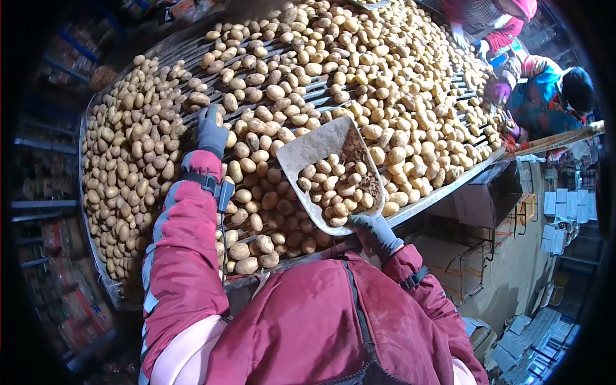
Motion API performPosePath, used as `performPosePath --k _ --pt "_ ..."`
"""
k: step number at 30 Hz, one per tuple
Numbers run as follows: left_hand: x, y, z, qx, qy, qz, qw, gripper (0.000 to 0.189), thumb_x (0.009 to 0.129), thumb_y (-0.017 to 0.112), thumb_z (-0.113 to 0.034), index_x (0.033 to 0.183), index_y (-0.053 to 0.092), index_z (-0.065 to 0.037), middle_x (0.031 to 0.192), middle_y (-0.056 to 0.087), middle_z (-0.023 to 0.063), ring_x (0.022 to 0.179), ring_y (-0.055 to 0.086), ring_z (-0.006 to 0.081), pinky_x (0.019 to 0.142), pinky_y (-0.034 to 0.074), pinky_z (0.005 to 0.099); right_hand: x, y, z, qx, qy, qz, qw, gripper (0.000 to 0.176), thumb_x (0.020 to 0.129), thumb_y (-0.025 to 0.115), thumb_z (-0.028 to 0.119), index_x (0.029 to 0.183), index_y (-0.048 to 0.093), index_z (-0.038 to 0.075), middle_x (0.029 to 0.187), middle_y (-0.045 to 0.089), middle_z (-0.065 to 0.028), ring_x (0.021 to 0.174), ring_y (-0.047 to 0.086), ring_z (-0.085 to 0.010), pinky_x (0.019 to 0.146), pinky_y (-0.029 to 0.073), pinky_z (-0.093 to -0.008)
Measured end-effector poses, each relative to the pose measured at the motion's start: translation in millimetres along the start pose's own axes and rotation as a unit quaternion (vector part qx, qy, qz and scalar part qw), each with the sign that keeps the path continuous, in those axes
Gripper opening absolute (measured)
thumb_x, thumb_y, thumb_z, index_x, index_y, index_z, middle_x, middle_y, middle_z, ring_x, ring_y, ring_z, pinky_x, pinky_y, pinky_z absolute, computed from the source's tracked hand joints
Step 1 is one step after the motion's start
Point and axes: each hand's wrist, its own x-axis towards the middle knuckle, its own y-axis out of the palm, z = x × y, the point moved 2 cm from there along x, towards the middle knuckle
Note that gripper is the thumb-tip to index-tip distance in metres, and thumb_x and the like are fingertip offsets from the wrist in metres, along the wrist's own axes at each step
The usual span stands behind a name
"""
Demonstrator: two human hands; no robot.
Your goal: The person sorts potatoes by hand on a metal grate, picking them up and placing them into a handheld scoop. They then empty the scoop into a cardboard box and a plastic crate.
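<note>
My right hand (374, 235), in a grey glove, grips the near edge of a dirty white plastic scoop (313, 149). Several small potatoes (333, 183) and some brown soil lie in the scoop, which is tilted above the sorting table. Out to the left, my left hand (212, 133), also gloved, reaches into the loose potatoes. Its fingers are closed around a potato (220, 116), partly hidden by the glove. Larger potatoes (253, 154) surround both the hand and the scoop.
Potatoes cover a slatted table (317, 96), piled thickest at left (131, 154). A metal rim (443, 189) edges its near right side. Two co-workers (545, 90) work at the far right. Below the rim stand a cardboard box (481, 199) and a wire frame (465, 269).
</note>
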Motion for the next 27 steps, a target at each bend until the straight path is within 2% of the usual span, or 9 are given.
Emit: performPosePath --k 1,5,11,13,15,17,19,21,27 --pt "-4 -11 -11 0.000 0.003 0.000 1.000 0.059 0.077 0.073 -0.001 0.133 0.057 -0.009 0.131 0.056 0.0159 0.114 0.061 0.0353 0.102 0.048 0.0417 -1 -1 -1 0.098 0.086 0.002 0.991 0.008 0.088 0.062 0.007 0.082 0.066 0.005 0.071 0.060 -0.0027 0.071 0.062 -0.0186 0.067 0.052 -0.0324" --pt "-20 -41 -21 -0.097 0.018 0.086 0.991 0.063 0.080 0.069 0.000 0.140 0.052 -0.003 0.137 0.060 0.0145 0.127 0.056 0.0245 0.108 0.043 0.0358 2 0 -4 -0.098 -0.124 -0.030 0.987 0.007 0.086 0.064 0.007 0.080 0.065 0.008 0.069 0.058 -0.0058 0.065 0.059 -0.0223 0.061 0.048 -0.0330" --pt "-43 -52 -62 -0.489 -0.103 0.114 0.859 0.075 0.076 0.057 -0.006 0.148 0.042 0.007 0.152 0.046 0.0153 0.143 0.040 0.0257 0.120 0.029 0.0349 -11 -16 -5 0.068 0.038 0.013 0.997 0.012 0.093 0.063 0.015 0.083 0.065 0.009 0.070 0.058 -0.0022 0.064 0.057 -0.0154 0.057 0.045 -0.0310" --pt "-54 -77 -119 -0.539 -0.167 0.162 0.810 0.077 0.076 0.056 -0.008 0.150 0.040 0.006 0.154 0.043 0.0155 0.143 0.041 0.0265 0.115 0.038 0.0361 -20 -25 12 0.521 0.294 -0.072 0.798 0.010 0.092 0.066 0.018 0.086 0.065 0.010 0.071 0.060 -0.0013 0.064 0.058 -0.0141 0.055 0.045 -0.0299" --pt "-54 -65 -160 -0.573 -0.142 0.207 0.780 0.078 0.077 0.056 -0.008 0.151 0.039 0.004 0.154 0.043 0.0155 0.140 0.043 0.0253 0.104 0.047 0.0338 -34 -3 -96 0.593 0.351 -0.018 0.725 0.010 0.091 0.068 0.020 0.091 0.068 0.010 0.074 0.064 -0.0033 0.063 0.059 -0.0143 0.055 0.046 -0.0287" --pt "-51 -61 -214 -0.580 -0.127 0.256 0.763 0.076 0.080 0.058 -0.010 0.153 0.038 0.000 0.150 0.046 0.0139 0.123 0.056 0.0216 0.091 0.056 0.0311 -59 -66 -18 0.147 0.075 -0.147 0.975 0.015 0.090 0.070 0.023 0.094 0.067 0.009 0.073 0.064 -0.0044 0.058 0.058 -0.0154 0.052 0.046 -0.0291" --pt "-51 -21 -241 -0.607 -0.103 0.345 0.708 0.075 0.082 0.061 -0.011 0.153 0.039 -0.002 0.143 0.050 0.0119 0.108 0.062 0.0197 0.089 0.056 0.0316 -84 -82 -26 0.178 0.061 -0.224 0.956 0.021 0.090 0.071 0.027 0.097 0.066 0.008 0.070 0.063 -0.0048 0.053 0.057 -0.0159 0.047 0.046 -0.0305" --pt "-71 6 -292 -0.642 -0.080 0.343 0.681 0.077 0.079 0.065 -0.005 0.152 0.040 -0.005 0.127 0.057 0.0097 0.096 0.064 0.0188 0.085 0.056 0.0317 -119 -110 -6 0.536 0.323 -0.236 0.743 0.023 0.091 0.071 0.030 0.099 0.066 0.008 0.070 0.064 -0.0061 0.051 0.058 -0.0164 0.044 0.047 -0.0319" --pt "-129 25 -427 -0.632 -0.120 0.495 0.584 0.079 0.079 0.064 0.001 0.153 0.037 -0.009 0.119 0.061 0.0118 0.089 0.066 0.0207 0.081 0.059 0.0334 -200 -163 -88 0.574 0.333 -0.352 0.660 0.031 0.092 0.068 0.038 0.107 0.065 0.012 0.069 0.064 -0.0075 0.046 0.057 -0.0208 0.043 0.049 -0.0345"
